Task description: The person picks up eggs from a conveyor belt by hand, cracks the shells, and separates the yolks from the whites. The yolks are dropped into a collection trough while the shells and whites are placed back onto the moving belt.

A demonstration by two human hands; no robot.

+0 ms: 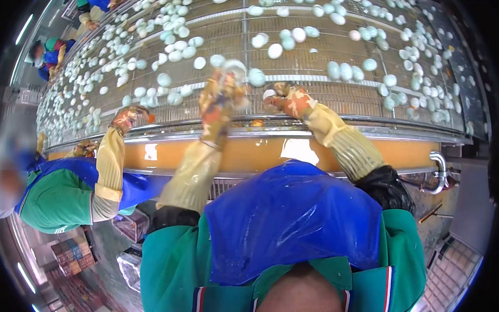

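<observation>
Pale blue-green and white eggs lie scattered over a wire conveyor in front of me. Both my hands wear long cream rubber gloves with patterned, brownish-orange hand parts. My left hand reaches over the near part of the conveyor and is smeared by motion; a whitish round thing shows at its fingertips, too blurred to name. Close to the conveyor's near edge, my right hand curls its fingers around a small white egg, partly hidden by the glove.
An orange-brown liquid fills a trough along the near side, with a metal pipe at its right end. To the left, a co-worker's gloved hand is at the conveyor edge. Other people stand farther along. Crates sit on the floor.
</observation>
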